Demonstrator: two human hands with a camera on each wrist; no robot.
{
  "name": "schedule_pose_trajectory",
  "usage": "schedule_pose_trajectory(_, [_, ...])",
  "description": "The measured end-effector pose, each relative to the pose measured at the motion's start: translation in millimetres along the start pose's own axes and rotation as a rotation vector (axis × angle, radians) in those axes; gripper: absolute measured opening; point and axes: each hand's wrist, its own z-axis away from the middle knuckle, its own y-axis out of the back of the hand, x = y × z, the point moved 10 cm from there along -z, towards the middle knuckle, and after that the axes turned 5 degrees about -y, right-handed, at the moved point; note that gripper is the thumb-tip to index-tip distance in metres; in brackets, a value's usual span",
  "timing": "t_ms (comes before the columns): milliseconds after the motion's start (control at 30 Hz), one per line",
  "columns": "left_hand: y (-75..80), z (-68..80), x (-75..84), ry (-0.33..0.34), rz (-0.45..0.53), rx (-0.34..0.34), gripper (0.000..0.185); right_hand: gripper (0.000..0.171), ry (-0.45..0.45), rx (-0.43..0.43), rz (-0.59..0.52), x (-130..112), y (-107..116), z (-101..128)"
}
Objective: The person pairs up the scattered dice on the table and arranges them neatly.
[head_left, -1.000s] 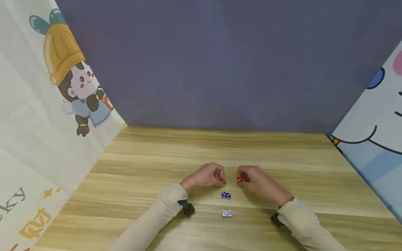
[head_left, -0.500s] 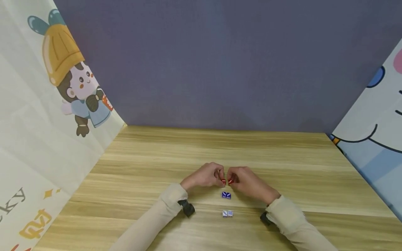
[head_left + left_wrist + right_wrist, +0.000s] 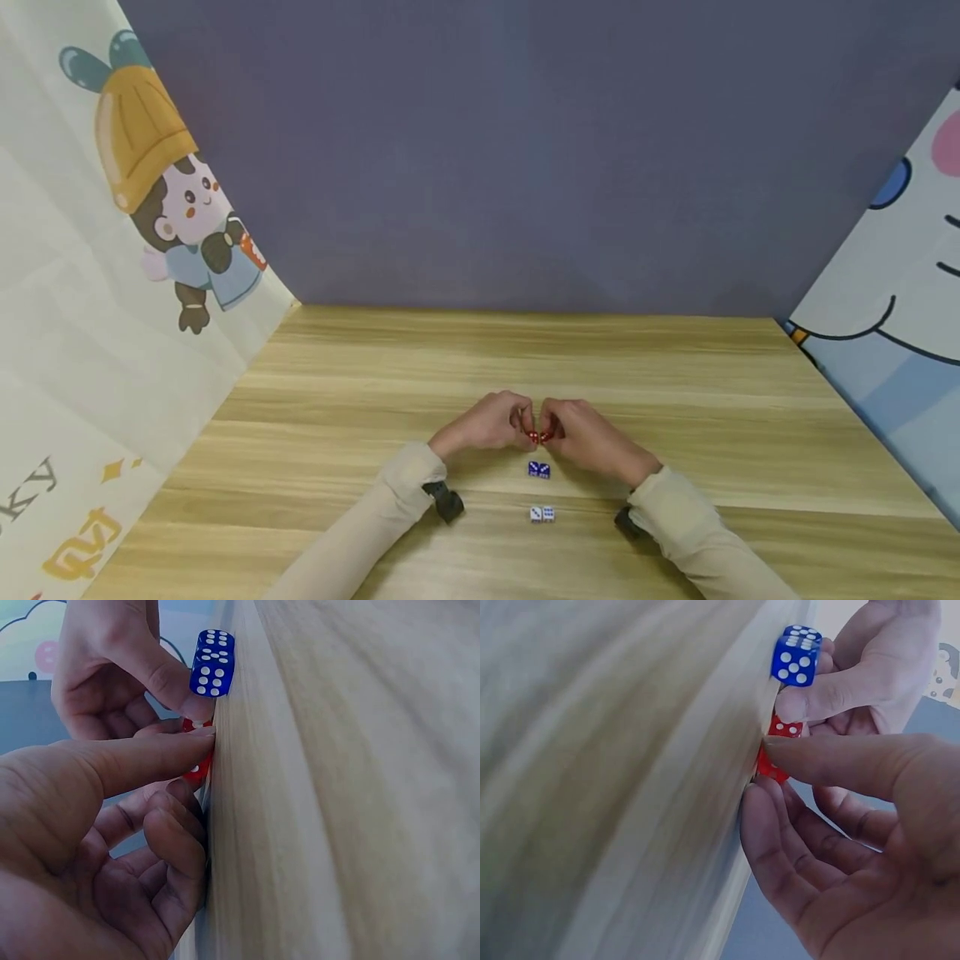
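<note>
Between thumb and fingers, my left hand [image 3: 487, 422] pinches a red die [image 3: 533, 437] with white pips. My right hand [image 3: 596, 440] pinches a second red die [image 3: 546, 437], brought right up beside the first. In the right wrist view, the left hand's red die [image 3: 786, 729] shows just past my right thumb, low at the wooden surface. Fingers cover much of both dice. Two blue dice [image 3: 538, 470] sit side by side on the table, nearer to me than the red pair. Closer still, two white dice [image 3: 542, 515] stand side by side.
The wood-grain table [image 3: 375, 358] runs back to a dark grey-blue panel [image 3: 480, 167]. A pale printed cloth [image 3: 67, 333] borders the left side, and another printed cloth [image 3: 885, 317] the right. Each wrist wears a black camera strap [image 3: 447, 502].
My right hand has moved left with its red die, closing the gap to the left hand's die. The left hand has stayed nearly still; the blue and white dice remain in place.
</note>
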Motion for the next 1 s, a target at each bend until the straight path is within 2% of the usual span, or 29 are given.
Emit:
schedule_pose_trajectory(533, [-1.0, 0.6, -1.9, 0.009, -0.009, -0.002, 0.020, 0.025, 0.003, -0.006, -0.022, 0, -4, -1])
schedule_pose_trajectory(800, [-2.9, 0.2, -2.7, 0.052, -0.012, -0.006, 0.020, 0.027, -0.005, -0.019, -0.036, 3, -4, 1])
schedule_pose_trajectory(933, [-2.8, -0.2, -2.3, 0.063, -0.014, -0.007, 0.021, 0.027, 0.001, -0.055, -0.055, 3, -1, 4])
schedule_pose_trajectory(1000, [-2.2, 1.9, -1.1, 0.058, 0.008, -0.036, 0.020, 0.026, -0.014, -0.079, -0.093, 4, 5, 7])
